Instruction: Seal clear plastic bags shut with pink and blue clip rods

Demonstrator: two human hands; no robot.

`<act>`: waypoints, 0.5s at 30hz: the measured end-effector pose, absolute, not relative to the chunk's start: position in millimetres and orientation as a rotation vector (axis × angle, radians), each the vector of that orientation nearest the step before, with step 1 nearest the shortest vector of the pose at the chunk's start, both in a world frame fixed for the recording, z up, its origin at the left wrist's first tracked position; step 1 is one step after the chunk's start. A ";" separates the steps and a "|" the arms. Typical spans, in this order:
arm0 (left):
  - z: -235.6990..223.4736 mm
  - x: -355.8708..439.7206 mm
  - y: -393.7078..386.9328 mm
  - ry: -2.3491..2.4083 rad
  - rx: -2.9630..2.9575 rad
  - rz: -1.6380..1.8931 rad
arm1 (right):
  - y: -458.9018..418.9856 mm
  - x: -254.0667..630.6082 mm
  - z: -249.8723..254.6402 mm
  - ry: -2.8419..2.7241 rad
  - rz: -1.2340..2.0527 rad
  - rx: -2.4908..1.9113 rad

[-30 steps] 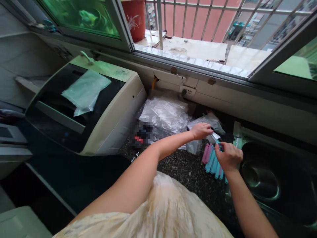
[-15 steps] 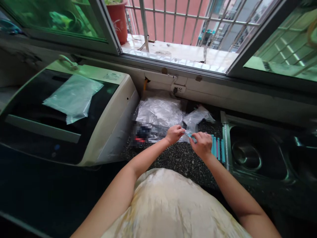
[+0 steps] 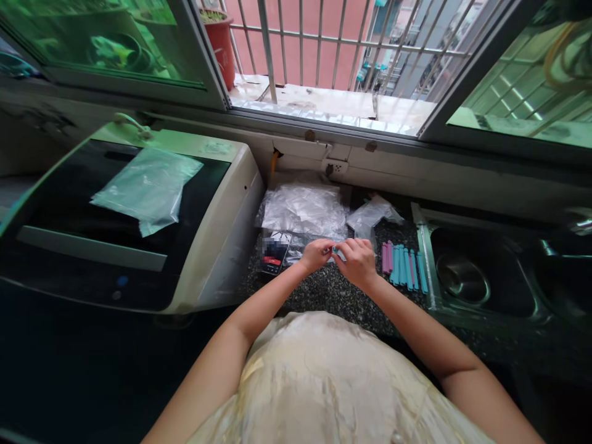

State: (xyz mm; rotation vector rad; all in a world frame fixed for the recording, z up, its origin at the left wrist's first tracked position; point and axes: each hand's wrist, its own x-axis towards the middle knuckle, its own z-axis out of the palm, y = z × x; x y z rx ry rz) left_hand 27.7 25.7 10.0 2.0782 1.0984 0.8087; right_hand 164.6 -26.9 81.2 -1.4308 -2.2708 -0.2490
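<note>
At a speckled stone bench (image 3: pixel 337 302) beneath a barred window (image 3: pixel 277 119), a person in a pale top (image 3: pixel 324 382) brings both hands together in front of the body. The left hand (image 3: pixel 316 254) and the right hand (image 3: pixel 359 261) meet almost fingertip to fingertip over a small teal piece (image 3: pixel 334 250), thumbs and fingers pinched on it. Most of the piece is hidden, and exactly how each finger sits on it cannot be told.

Within the past second the right hand has left the row of teal strips (image 3: pixel 402 265) and pink strips (image 3: pixel 387 259), while the left has drawn back from beside the crumpled bag (image 3: pixel 372 213). For the work under way, that appears to put the small piece under two-handed control, apart from the row, which lies uncovered between the right hand and the metal sink (image 3: pixel 422 246).

Left of the crumpled bag, a spread of clear plastic (image 3: pixel 303 206) covers the back of the bench. A phone (image 3: pixel 274 262), its screen partly blurred, lies just in front of it. Farther left, a washing machine (image 3: pixel 221 231) carries a flat plastic bag (image 3: pixel 150 185) on its dark lid (image 3: pixel 65 197).
</note>
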 end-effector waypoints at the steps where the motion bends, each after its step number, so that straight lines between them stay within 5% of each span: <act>1: 11.3 25.7 25.0 1.084 2.010 0.818 | -25.6 161.9 83.4 -2.277 -0.226 -1.414; 15: 25.1 3.7 12.2 0.926 1.255 1.032 | -19.6 185.9 64.1 -2.056 0.098 -1.370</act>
